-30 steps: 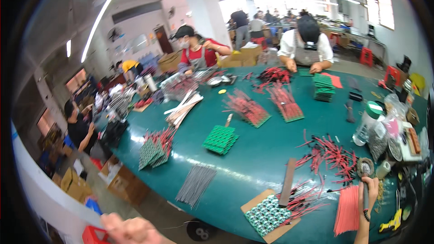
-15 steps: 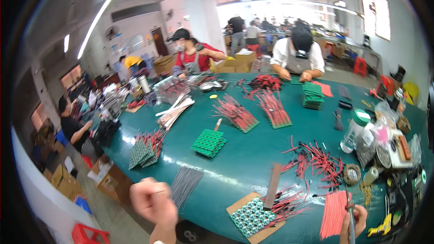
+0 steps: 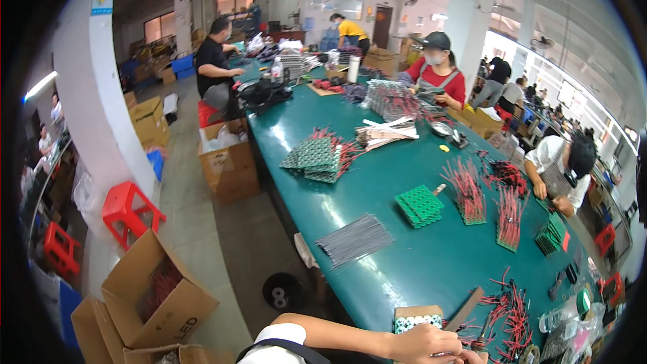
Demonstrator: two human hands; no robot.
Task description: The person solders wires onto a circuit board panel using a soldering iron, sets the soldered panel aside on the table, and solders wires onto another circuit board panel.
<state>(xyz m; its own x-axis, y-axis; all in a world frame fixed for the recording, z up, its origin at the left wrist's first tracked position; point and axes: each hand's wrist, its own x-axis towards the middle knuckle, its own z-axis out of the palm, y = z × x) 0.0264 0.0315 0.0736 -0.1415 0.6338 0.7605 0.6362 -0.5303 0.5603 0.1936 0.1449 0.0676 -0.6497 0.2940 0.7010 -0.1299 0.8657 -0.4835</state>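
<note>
Green and glossy, the surface (image 3: pixel 323 195) stretches ahead of my hands, with one person in a red top (image 3: pixel 455 87) at its far side and another in white (image 3: pixel 561 174) ahead and to the right.

Just beneath and ahead of my left hand (image 3: pixel 423 344) lies the panel of small boards (image 3: pixel 408 324), on a piece of cardboard (image 3: pixel 418 311). That cardboard looks loose on such a smooth top, so I judge an uneven push from my fingers could skid it and the panel askew. A brown strip (image 3: pixel 465 309) slants just ahead of both hands; a knuckle catching it could swing it into the panel. Red wires (image 3: pixel 515 317) lie tangled beyond my right hand (image 3: pixel 474 357), and a careless sweep could snag several together.

My left forearm (image 3: pixel 337 332) comes almost level from a white sleeve (image 3: pixel 280 337), across the surface's near edge, its hand palm-down with the fingers bent and bunched. I cannot tell whether they pinch anything. My right hand sits close by its fingertips, cut by the lower edge; whether it is parted or closed on something, I cannot tell.
</note>
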